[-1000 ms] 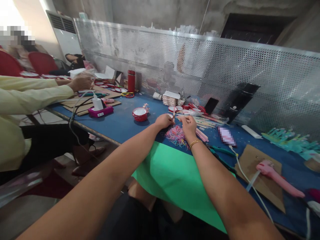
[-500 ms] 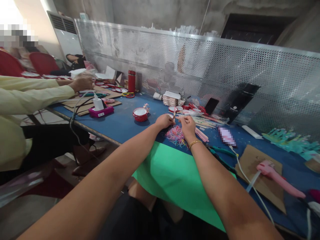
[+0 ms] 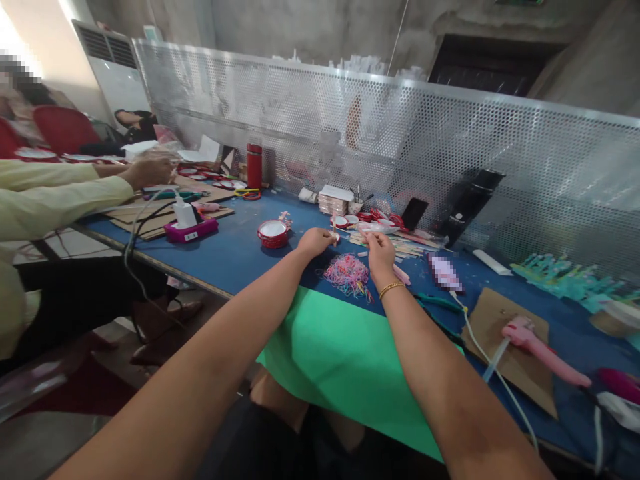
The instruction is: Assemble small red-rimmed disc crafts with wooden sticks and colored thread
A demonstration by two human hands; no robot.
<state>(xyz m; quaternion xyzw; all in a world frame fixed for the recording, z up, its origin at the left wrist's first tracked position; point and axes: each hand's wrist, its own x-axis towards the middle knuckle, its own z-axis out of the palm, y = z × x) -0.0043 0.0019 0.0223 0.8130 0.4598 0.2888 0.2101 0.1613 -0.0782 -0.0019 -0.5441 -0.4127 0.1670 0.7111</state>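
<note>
My left hand [image 3: 316,243] is closed in a pinch on a short, pale wooden stick [image 3: 334,221], which stands upright from the fingertips. A small whitish round piece beside those fingertips is too small to make out. To its right, my right hand [image 3: 381,253], with a gold bracelet at the wrist, has thumb and fingers pressed together. Whatever it pinches, if anything, cannot be made out. Between and below both hands lies a tangled heap of pink and multicoloured strings [image 3: 347,273]. A green sheet [image 3: 340,360] hangs over the table's near edge, under my forearms.
Left stand a red-rimmed round stack [image 3: 273,233], a purple power strip [image 3: 191,229] and a red flask [image 3: 254,167]. A co-worker's hands [image 3: 153,172] are farther left. Wooden strips [image 3: 400,248], teal-handled pliers [image 3: 440,302] and a pink glue gun [image 3: 543,350] lie right.
My hands have drawn apart; the left has moved left with the stick, leaving a wider gap to the right hand. The view has shifted slightly.
</note>
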